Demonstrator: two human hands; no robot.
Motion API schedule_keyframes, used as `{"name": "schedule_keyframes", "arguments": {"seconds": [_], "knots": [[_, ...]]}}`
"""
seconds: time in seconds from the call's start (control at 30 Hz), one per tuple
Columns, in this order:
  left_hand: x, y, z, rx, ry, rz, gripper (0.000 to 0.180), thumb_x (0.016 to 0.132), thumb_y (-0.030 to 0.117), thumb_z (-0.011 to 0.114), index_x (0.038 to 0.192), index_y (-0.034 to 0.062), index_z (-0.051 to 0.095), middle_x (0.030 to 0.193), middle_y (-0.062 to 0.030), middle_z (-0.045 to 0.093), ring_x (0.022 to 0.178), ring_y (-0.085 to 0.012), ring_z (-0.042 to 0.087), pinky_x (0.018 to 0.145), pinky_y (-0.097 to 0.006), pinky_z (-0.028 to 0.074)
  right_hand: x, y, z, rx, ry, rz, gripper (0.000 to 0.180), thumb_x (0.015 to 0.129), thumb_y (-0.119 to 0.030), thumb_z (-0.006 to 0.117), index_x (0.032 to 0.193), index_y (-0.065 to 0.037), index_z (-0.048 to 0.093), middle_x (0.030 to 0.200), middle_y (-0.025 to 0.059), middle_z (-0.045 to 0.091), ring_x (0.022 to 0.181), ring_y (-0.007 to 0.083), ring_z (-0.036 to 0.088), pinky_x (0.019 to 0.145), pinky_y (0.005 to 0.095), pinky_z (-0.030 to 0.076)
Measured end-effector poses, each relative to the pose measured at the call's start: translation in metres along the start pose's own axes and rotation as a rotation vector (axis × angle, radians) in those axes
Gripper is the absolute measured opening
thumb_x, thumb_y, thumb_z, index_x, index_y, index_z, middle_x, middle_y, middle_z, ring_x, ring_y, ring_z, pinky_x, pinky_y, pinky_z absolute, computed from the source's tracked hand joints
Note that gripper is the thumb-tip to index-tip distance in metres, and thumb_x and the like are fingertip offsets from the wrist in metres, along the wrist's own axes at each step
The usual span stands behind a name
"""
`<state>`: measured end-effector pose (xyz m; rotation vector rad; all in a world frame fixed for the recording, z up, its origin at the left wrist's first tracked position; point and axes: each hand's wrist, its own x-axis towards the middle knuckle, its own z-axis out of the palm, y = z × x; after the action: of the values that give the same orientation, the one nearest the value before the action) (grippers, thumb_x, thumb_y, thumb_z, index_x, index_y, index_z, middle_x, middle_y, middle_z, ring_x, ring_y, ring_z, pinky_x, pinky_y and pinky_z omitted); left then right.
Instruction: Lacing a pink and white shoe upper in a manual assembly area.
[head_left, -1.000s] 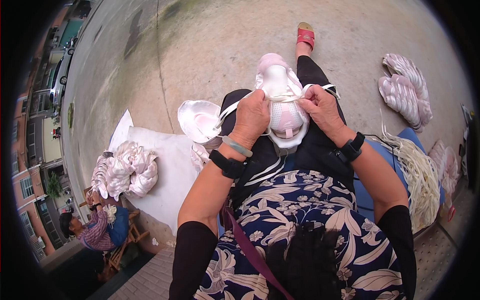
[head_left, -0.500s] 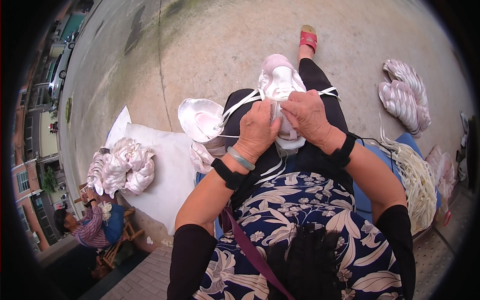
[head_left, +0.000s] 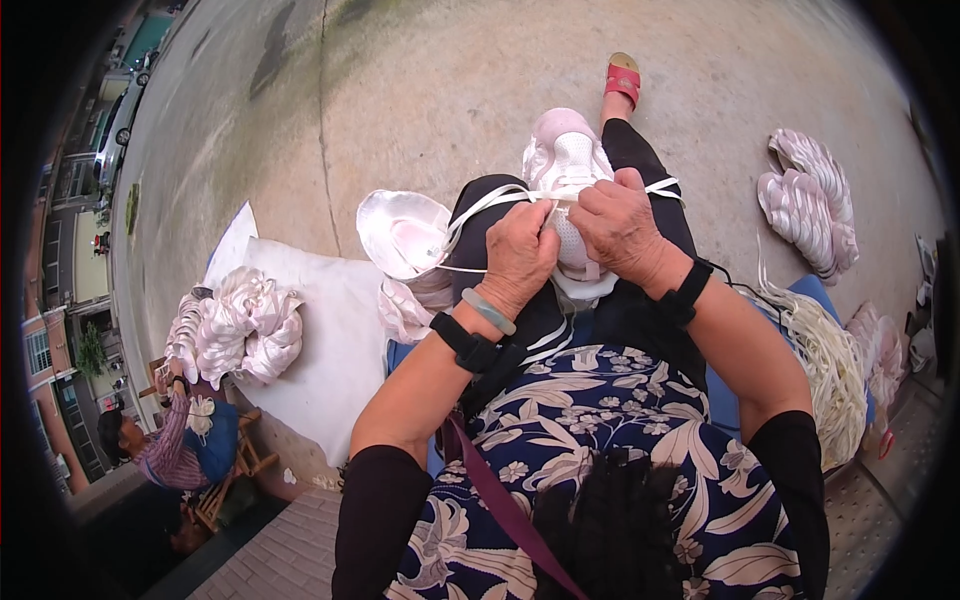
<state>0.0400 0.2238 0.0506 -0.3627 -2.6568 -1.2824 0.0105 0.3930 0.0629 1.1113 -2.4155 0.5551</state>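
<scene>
A pale pink and white shoe upper [head_left: 566, 150] lies across my lap, toe pointing away from me. White shoelace [head_left: 492, 200] runs through its upper eyelets, with loose lengths trailing out on both sides. My left hand [head_left: 521, 252] is closed at the left eyelet edge, thumb and fingers pinching the lace. Opposite it, my right hand [head_left: 617, 225] pinches lace near the right eyelet edge. Between the hands a short stretch of lace crosses over the tongue. My fingers hide the eyelets beneath them. Left of my knee sits another pale upper [head_left: 400, 235], opening up.
Bundled uppers [head_left: 250, 325] rest on a white sheet [head_left: 310, 290] at left. Nested uppers [head_left: 812, 200] lie on the concrete at right. A heap of loose laces [head_left: 828, 370] is on something blue beside my right arm. Another person [head_left: 180, 440] sits at lower left.
My hands have drawn slightly apart, and the lace across the tongue shows more plainly. The view has shifted a little; the upper stays on my lap.
</scene>
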Motion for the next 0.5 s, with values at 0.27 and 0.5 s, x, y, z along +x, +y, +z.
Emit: {"name": "schedule_keyframes", "arguments": {"seconds": [0.27,0.5], "knots": [[-0.003,-0.001,0.000,0.042,0.015,0.044,0.024,0.072,0.000,0.056,0.095,-0.0017,0.062,0.075,-0.0162,0.059,0.066,-0.0303,0.060,0.059,-0.035,0.047,-0.178,0.047,-0.107,-0.157,-0.078,0.572,0.008,0.071,-0.007,0.066,0.069,-0.008,0.058,0.064,0.0040,0.053,0.064,0.0225,0.052,0.066,0.0347,0.034],[-0.003,0.002,-0.002,-0.020,-0.012,-0.016,0.018,0.075,0.003,0.062,0.093,-0.0013,0.062,0.070,-0.0082,0.057,0.058,-0.0159,0.055,0.054,-0.026,0.045,-0.242,0.055,-0.107,0.011,-0.257,0.928,0.009,0.073,-0.014,0.066,0.071,-0.007,0.060,0.067,0.0062,0.056,0.068,0.0260,0.055,0.071,0.0378,0.036]]}}
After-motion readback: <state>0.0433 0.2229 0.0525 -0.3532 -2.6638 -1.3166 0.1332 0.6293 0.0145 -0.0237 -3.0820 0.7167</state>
